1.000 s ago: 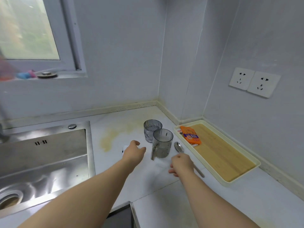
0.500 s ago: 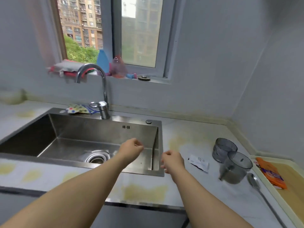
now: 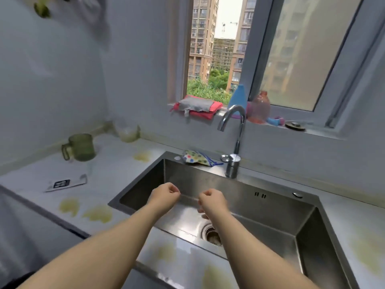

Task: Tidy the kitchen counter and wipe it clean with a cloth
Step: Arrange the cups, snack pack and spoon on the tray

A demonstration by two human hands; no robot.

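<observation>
Left hand (image 3: 165,195) and right hand (image 3: 212,200) are hovering over sink (image 3: 270,209), fingers loosely curled, pinching nothing; 2 hands apart.

Kitchen colours
Spotted cloth (image 3: 196,159) at 12 o'clock; green mug (image 3: 80,147) at 10; yellow stains (image 3: 98,213) mark the white tabletop (image 3: 108,174); sink (image 3: 260,213) steel-grey.

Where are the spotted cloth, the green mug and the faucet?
spotted cloth (image 3: 198,159): head view, middle of the dotted fabric on the sink's back rim.
green mug (image 3: 82,147): head view, side wall of the mug's body.
faucet (image 3: 233,168): head view, its chrome base.
</observation>
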